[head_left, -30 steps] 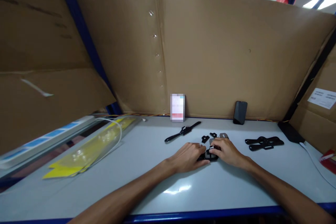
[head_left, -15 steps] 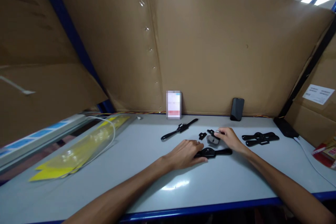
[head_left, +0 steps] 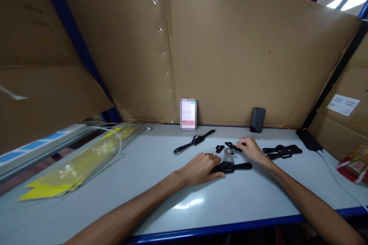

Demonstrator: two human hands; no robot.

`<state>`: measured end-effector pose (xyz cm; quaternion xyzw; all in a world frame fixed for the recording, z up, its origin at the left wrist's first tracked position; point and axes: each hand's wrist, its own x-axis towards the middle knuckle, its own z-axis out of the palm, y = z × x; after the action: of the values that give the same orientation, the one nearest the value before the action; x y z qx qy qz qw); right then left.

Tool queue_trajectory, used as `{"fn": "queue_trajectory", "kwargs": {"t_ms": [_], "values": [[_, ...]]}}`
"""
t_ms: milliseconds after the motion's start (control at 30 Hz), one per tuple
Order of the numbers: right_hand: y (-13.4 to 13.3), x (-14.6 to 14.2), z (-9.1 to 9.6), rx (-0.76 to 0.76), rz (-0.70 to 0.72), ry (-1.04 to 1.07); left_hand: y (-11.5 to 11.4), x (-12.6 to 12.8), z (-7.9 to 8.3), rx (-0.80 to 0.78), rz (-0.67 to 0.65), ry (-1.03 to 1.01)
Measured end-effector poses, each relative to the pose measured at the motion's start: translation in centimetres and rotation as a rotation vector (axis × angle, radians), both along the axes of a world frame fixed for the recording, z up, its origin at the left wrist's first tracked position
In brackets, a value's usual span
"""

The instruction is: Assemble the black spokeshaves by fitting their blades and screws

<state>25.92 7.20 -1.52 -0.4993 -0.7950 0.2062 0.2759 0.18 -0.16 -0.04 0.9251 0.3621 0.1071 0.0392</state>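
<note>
Hands rest apart on the table (head_left: 149, 160). The left hand (head_left: 201, 168) lies over one end of the black tool (head_left: 234, 167); whether it grips, I cannot tell. The right hand (head_left: 250, 150) pinches a small black piece (head_left: 231, 146) just behind a grey plate (head_left: 228, 157).

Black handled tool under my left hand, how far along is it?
Seemingly done: one black handled tool lies apart at the back, and a pair lies to the right. In hand: the left hand holds down another tool body while the right hand touches a small black part. Left: a grey plate and a second small black piece lie loose.
</note>
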Motion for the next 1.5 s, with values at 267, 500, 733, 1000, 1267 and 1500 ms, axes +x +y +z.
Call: {"fn": "queue_trajectory", "kwargs": {"t_ms": [267, 500, 733, 1000, 1267, 1500], "values": [[0.3, 1.2, 0.1, -0.080, 0.056, -0.031, -0.2, 0.0, 0.3, -0.038, 0.005, 0.010], [-0.3, 1.9, 1.3, -0.006, -0.103, -0.229, 0.4, -0.5, 0.2, -0.007, 0.052, 0.038], [-1.2, 1.6, 2.0, 0.157, -0.203, -0.366, 1.7, -1.7, -0.3, 0.048, 0.107, 0.053], [-3.0, 0.0, 2.5, 0.229, -0.079, -0.332, -0.5, 0.0, 0.2, 0.020, 0.068, 0.031], [-8.3, -3.1, 3.3, 0.262, 0.358, -0.452, 0.3, -0.1, -0.3, -0.059, 0.093, -0.237], [-8.6, -2.0, 5.5, 0.067, 0.409, -0.493, 1.5, -1.4, 0.0, 0.006, 0.223, -0.239]]}}
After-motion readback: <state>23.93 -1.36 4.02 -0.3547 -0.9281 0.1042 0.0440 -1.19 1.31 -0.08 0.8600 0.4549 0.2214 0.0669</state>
